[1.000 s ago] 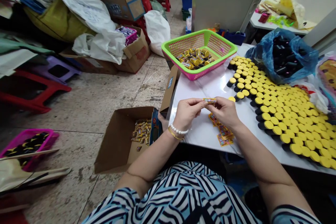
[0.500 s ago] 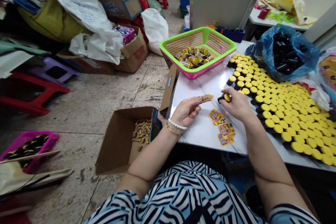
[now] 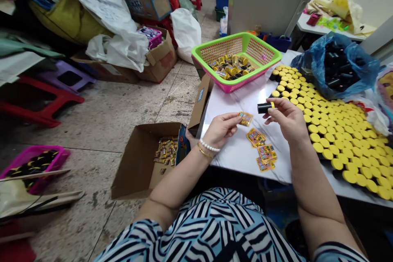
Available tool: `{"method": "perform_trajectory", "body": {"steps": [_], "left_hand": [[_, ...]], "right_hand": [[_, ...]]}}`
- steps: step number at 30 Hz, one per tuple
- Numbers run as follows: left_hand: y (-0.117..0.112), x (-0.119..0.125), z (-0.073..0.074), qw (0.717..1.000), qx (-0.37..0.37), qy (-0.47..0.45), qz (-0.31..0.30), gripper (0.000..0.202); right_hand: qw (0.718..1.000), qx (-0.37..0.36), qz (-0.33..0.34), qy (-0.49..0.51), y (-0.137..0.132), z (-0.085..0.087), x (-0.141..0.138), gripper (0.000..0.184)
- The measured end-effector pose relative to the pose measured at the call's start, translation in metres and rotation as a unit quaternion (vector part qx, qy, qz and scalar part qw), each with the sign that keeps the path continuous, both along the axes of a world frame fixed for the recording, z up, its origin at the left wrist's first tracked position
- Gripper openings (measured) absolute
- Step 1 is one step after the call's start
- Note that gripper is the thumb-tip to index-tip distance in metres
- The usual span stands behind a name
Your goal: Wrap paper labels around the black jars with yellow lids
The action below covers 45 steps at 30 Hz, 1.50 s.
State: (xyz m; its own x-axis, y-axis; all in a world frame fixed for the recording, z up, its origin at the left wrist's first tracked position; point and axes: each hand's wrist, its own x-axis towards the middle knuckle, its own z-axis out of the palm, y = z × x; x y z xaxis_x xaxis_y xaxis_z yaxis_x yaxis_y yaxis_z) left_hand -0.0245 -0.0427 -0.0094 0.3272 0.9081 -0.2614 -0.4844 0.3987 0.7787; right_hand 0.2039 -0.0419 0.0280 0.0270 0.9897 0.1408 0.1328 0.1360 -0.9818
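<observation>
Between thumb and fingers, my left hand [image 3: 223, 127] pinches a small orange-yellow printed label [image 3: 245, 118]. My right hand [image 3: 285, 118] grips a small black cylinder with a yellow cap [image 3: 264, 108], held on its side above the table with the capped end in my fingers. The two held things are close but apart. Loose stacks of similar printed labels [image 3: 266, 153] lie on the white table [image 3: 227, 147] below my hands. To the right, many yellow-capped black cylinders [image 3: 344, 131] stand upright in packed rows.
A green and pink basket [image 3: 236, 84] at the table's back holds several label-wrapped cylinders [image 3: 233, 65]. Behind the rows sits a blue plastic bag [image 3: 337, 65] of black pieces. Left of the table, an open cardboard box [image 3: 135, 163] contains small wrapped cylinders.
My right hand has lifted the black cylinder and turned it sideways, its black end facing left. My left hand has tilted the label so more of its printed face shows.
</observation>
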Motion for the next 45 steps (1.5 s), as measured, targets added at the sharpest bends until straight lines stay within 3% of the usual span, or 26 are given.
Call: {"method": "perform_trajectory", "body": {"steps": [3, 5, 8, 10, 12, 14, 16, 18, 20, 21, 24, 26, 30, 32, 38, 41, 45], "left_hand": [[-0.004, 0.002, -0.004, 0.993, 0.080, 0.091, 0.001, 0.030], [-0.005, 0.003, -0.006, 0.985, 0.108, 0.134, 0.004, 0.030], [-0.006, 0.003, -0.004, 0.968, 0.155, 0.194, 0.020, 0.026], [-0.007, 0.003, 0.000, 0.952, 0.198, 0.233, 0.014, 0.021], [-0.010, 0.001, 0.006, 0.926, 0.255, 0.280, 0.009, 0.016], [-0.014, -0.002, 0.015, 0.885, 0.328, 0.330, 0.006, 0.014], [-0.018, -0.004, 0.022, 0.846, 0.395, 0.356, -0.033, 0.020], [-0.021, -0.004, 0.026, 0.831, 0.421, 0.356, -0.078, 0.021], [-0.020, -0.005, 0.025, 0.863, 0.374, 0.329, -0.085, 0.019], [-0.019, -0.005, 0.024, 0.891, 0.328, 0.305, -0.073, 0.018], [-0.013, -0.007, 0.018, 0.945, 0.215, 0.246, -0.004, 0.014], [-0.013, -0.008, 0.018, 0.939, 0.234, 0.253, 0.019, 0.012], [-0.023, -0.007, 0.023, 0.866, 0.389, 0.311, -0.039, 0.013], [-0.027, -0.005, 0.024, 0.851, 0.413, 0.321, -0.053, 0.013], [-0.021, -0.009, 0.022, 0.929, 0.292, 0.210, -0.085, 0.027], [-0.013, -0.011, 0.024, 0.915, 0.312, 0.234, -0.106, 0.031], [-0.001, -0.007, 0.037, 0.896, 0.338, 0.264, -0.112, 0.026]], "right_hand": [[0.978, 0.052, -0.081, -0.186, 0.002, -0.006, 0.002, 0.043], [0.916, 0.071, -0.127, -0.374, 0.003, -0.012, 0.003, 0.038], [0.813, 0.027, -0.104, -0.572, 0.003, -0.020, 0.005, 0.034], [0.798, 0.023, -0.091, -0.595, 0.001, -0.019, 0.005, 0.036], [0.821, 0.079, -0.122, -0.553, -0.003, -0.012, 0.003, 0.040], [0.862, 0.143, -0.136, -0.468, -0.009, -0.003, -0.001, 0.040], [0.914, 0.151, -0.055, -0.373, -0.016, 0.005, -0.007, 0.037], [0.947, 0.094, 0.077, -0.298, -0.023, 0.007, -0.012, 0.038], [0.951, 0.052, 0.147, -0.268, -0.026, 0.005, -0.015, 0.042], [0.951, 0.052, 0.140, -0.271, -0.026, 0.003, -0.015, 0.043], [0.951, 0.094, 0.019, -0.295, -0.023, 0.001, -0.011, 0.043], [0.956, 0.092, 0.006, -0.279, -0.022, 0.003, -0.009, 0.040], [0.964, 0.023, 0.166, -0.204, -0.027, 0.003, -0.017, 0.031], [0.964, 0.007, 0.194, -0.180, -0.028, -0.001, -0.021, 0.028], [0.971, 0.011, 0.166, -0.173, -0.025, -0.004, -0.019, 0.027], [0.960, 0.003, 0.194, -0.202, -0.022, -0.002, -0.016, 0.026], [0.955, -0.064, 0.244, -0.155, -0.016, -0.003, -0.013, 0.034]]}}
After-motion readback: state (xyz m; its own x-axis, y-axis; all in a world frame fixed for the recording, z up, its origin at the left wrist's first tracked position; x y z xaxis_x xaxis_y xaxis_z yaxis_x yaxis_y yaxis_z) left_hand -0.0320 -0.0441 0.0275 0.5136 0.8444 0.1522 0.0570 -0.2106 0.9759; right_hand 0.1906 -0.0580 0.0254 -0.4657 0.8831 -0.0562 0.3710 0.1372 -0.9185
